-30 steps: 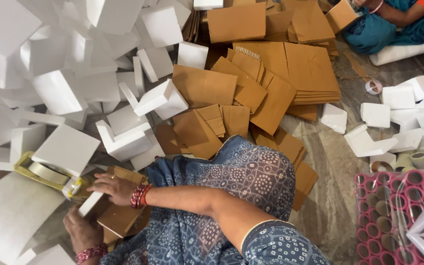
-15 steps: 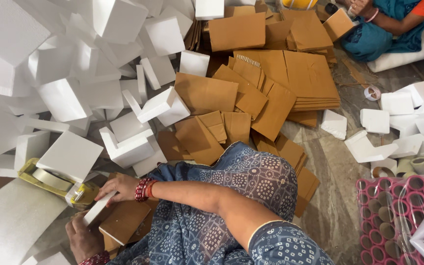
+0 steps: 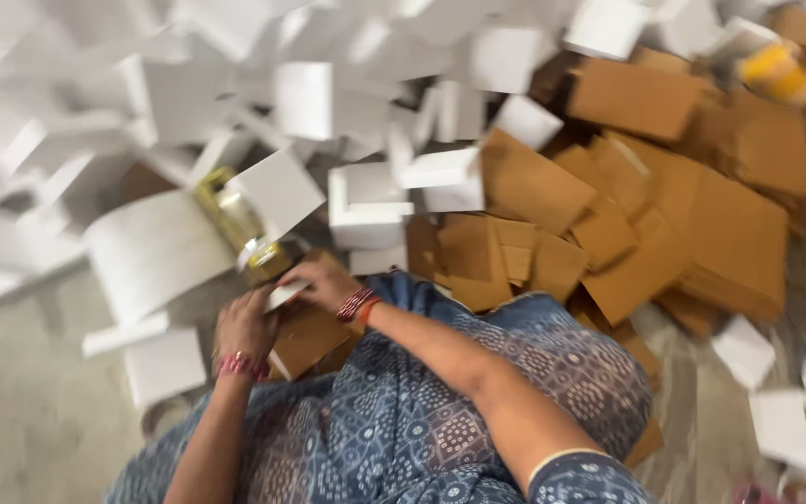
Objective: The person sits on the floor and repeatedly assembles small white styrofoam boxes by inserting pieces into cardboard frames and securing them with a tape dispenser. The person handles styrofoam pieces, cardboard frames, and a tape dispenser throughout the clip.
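White boxes [image 3: 366, 205] surround a gold-yellow tape dispenser [image 3: 235, 224]. Right of it lie brown cardboard sheets [image 3: 683, 233]. Below it, a blue patterned dress [image 3: 440, 420], red bangles [image 3: 356, 303], grey floor [image 3: 30, 420].

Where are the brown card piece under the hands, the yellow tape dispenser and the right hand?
brown card piece [image 3: 305, 341], head view, on its bare brown face below the hands.
yellow tape dispenser [image 3: 226, 213], head view, on its yellow body.
right hand [image 3: 321, 280], head view, on the back of the hand.
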